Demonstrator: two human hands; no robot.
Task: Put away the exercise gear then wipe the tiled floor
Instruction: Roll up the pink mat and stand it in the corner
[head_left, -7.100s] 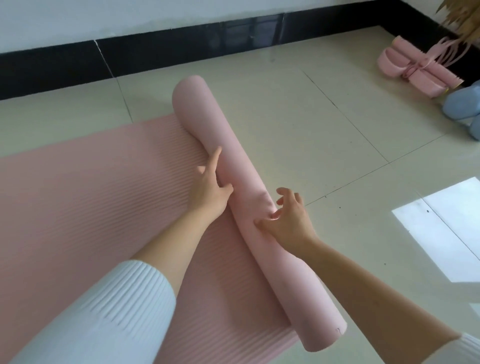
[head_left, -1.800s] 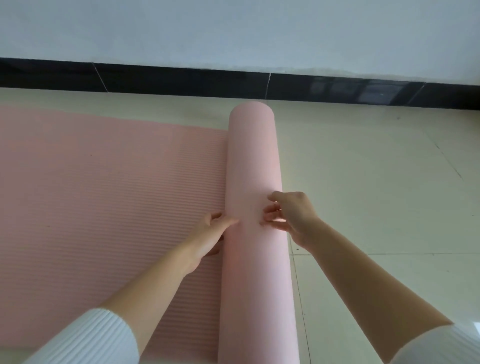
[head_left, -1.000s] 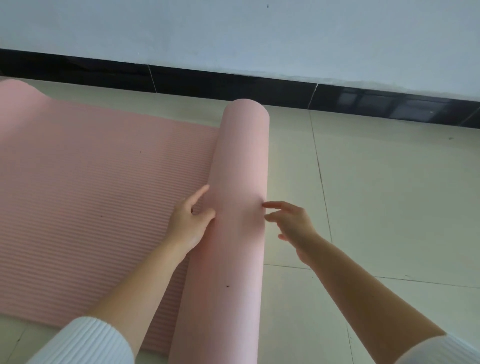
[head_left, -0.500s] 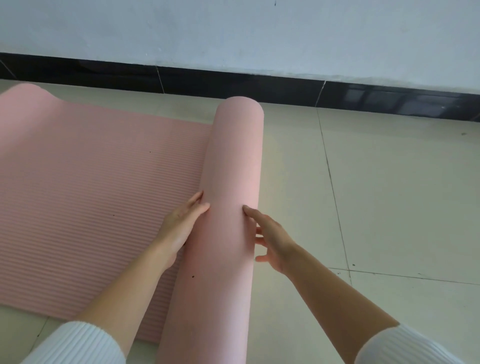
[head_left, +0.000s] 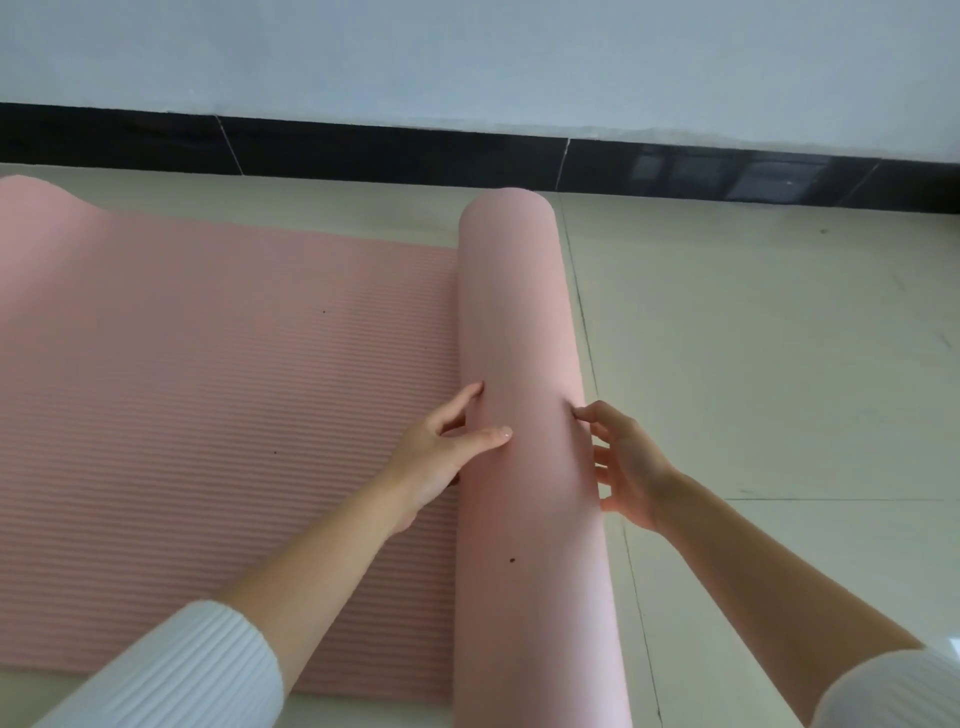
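A pink ribbed exercise mat (head_left: 218, 395) lies flat on the pale tiled floor (head_left: 769, 364), its right part wound into a thick smooth roll (head_left: 519, 312) that runs from the wall toward me. My left hand (head_left: 441, 457) rests on the roll's left side, fingers spread, thumb over the top. My right hand (head_left: 623, 462) touches the roll's right side with its fingertips, palm open. Neither hand closes around the roll. The roll's near end runs out of the frame at the bottom.
A black skirting strip (head_left: 363, 148) runs along the foot of a grey-white wall (head_left: 467, 57) just beyond the roll's far end. The mat's far left end (head_left: 31, 208) curls upward. Bare tiles stretch to the right of the roll.
The roll has moved a little further left over the flat mat. My left thumb has come up onto the roll, and my right hand has shifted slightly along its right side.
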